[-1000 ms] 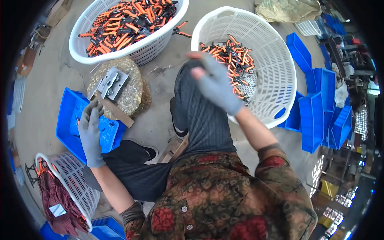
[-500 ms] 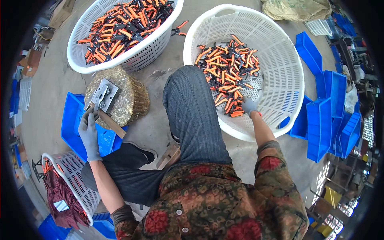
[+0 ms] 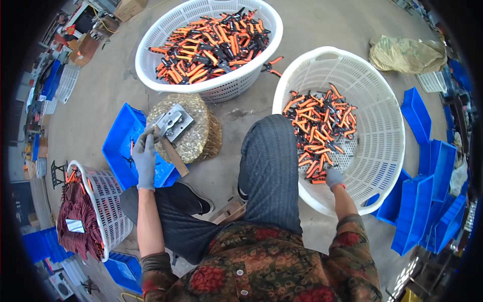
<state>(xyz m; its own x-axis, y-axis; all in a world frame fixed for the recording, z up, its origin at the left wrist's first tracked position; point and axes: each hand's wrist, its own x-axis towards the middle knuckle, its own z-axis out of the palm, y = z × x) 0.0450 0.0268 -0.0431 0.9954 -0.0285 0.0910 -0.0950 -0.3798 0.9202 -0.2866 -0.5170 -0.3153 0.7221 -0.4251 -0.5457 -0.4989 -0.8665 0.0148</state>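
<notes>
My left hand [image 3: 146, 160], in a grey glove, is at the left side of a stump [image 3: 207, 146]. Its fingers close round the head end of a wooden-handled hammer [image 3: 174, 157], whose head is mostly hidden. Beside the fingers, a metal block fixture [image 3: 179, 124] sits on top of the stump. My right hand [image 3: 334, 177], also gloved, reaches into the right white basket [image 3: 381, 108]. It touches the near edge of a heap of orange-and-black pliers [image 3: 317, 133]; its fingertips are hidden, so I cannot tell if it holds one.
Another white basket [image 3: 146, 53] heaped with similar pliers stands beyond the stump. A blue tray [image 3: 114, 146] lies left of the stump. Stacked blue bins [image 3: 413, 214] are at the right. A third basket [image 3: 113, 209], with dark red cloth [image 3: 75, 216], leans at the left.
My view has swung, so everything sits further right and lower. My left hand stays by the hammer and fixture, and my right hand stays at the edge of the pliers heap.
</notes>
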